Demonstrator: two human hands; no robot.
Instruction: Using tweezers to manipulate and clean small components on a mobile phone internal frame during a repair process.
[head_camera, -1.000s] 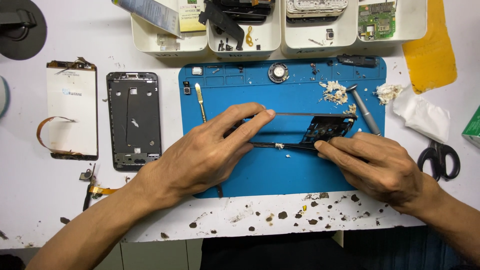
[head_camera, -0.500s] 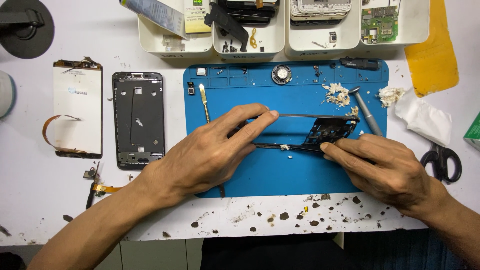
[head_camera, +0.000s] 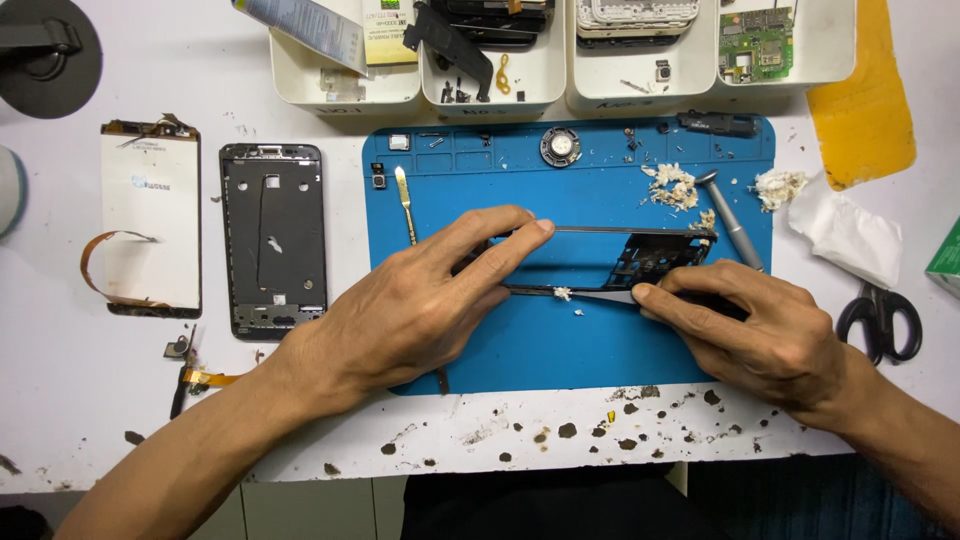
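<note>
A thin black phone frame (head_camera: 660, 250) stands on its edge on the blue work mat (head_camera: 570, 345). My left hand (head_camera: 420, 300) holds its left end, with fingers stretched along the top rail. My right hand (head_camera: 760, 325) grips a flat metal blade (head_camera: 600, 296) and presses its tip against the frame's lower rail. A small white crumb of residue (head_camera: 563, 294) clings to that rail.
Left of the mat lie a dark phone housing (head_camera: 273, 238) and a white display panel (head_camera: 150, 232) with an orange flex cable. A metal pry tool (head_camera: 405, 203), grey pen-shaped tool (head_camera: 733, 222), white scrapings (head_camera: 672, 186), tissue (head_camera: 845, 238), scissors (head_camera: 880, 322) and parts trays (head_camera: 345, 85) surround it.
Both hands stay on the frame. The blade's position along the lower rail barely shifts. The view has drifted slightly.
</note>
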